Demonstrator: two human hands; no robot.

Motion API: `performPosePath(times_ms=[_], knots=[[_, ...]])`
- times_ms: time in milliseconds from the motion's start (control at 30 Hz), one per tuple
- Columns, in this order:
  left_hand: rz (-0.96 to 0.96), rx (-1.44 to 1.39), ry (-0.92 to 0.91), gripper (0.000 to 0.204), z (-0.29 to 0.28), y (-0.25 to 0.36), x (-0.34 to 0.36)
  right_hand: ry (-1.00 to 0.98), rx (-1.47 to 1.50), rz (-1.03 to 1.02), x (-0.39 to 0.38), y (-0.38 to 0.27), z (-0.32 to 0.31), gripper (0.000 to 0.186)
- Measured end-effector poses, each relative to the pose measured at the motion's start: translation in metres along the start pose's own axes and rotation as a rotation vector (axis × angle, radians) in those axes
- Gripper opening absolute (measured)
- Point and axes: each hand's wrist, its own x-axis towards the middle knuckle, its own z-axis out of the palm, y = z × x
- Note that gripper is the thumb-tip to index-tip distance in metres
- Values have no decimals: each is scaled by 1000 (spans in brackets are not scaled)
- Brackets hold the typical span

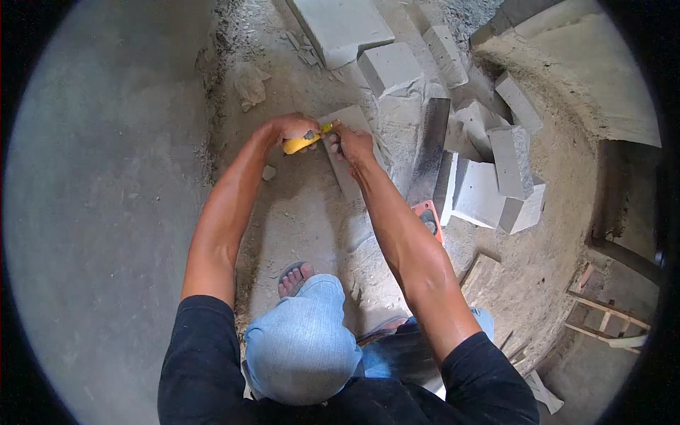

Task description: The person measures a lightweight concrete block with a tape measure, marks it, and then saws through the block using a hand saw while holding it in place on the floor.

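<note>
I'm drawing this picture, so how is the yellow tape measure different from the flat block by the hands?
The tape measure is yellow; the block is grey.
The tape measure is small and rounded; the block is bigger, with straight edges.
The tape measure is in the left hand; the block lies on the ground.
Both are near the right hand.

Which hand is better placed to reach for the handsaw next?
The right hand, probably: it is nearer the handsaw, which lies to its right, though it seems to pinch the tape. The left hand is farther away, holding the yellow tape measure.
</note>
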Motion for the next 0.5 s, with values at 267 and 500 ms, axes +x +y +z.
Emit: performPosePath(times_ms=[267,500], knots=[[41,53,-9,30,-34,-20,13,17,-96,-83,10,-15,31,28],[52,128,143,28,-21,-11,18,117,-64,-75,16,-8,29,27]])
